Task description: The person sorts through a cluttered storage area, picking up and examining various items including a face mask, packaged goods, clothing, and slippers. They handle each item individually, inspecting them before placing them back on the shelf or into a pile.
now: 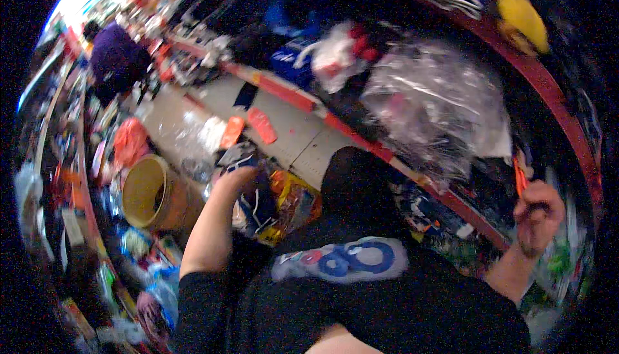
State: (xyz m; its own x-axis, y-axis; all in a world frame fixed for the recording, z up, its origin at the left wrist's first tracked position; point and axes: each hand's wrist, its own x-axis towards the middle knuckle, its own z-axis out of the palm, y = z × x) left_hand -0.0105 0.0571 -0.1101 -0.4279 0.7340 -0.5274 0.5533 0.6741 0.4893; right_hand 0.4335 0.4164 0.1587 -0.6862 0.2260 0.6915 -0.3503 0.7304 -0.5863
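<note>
On the right, my right hand (539, 209) is closed around a thin orange object (520, 177), too blurred to name. My left hand (244, 177) reaches into a heap near the middle; its fingers are mostly hidden, so I cannot tell whether it holds anything. About it lie a dark cloth item with white cords (249, 204), a yellow and red plastic package (300, 197), an orange piece (233, 132) and a white piece (212, 134). A flat red-orange piece (261, 125) rests on the pale floor just beyond.
A yellowish cylindrical container (167, 199) lies tipped at the left, by a coral plastic bag (129, 142). A red and white rail (300, 97) crosses diagonally. Beyond it is a large clear plastic bag (435, 97). Persons in purple (116, 54) and yellow (522, 20) are farther off.
</note>
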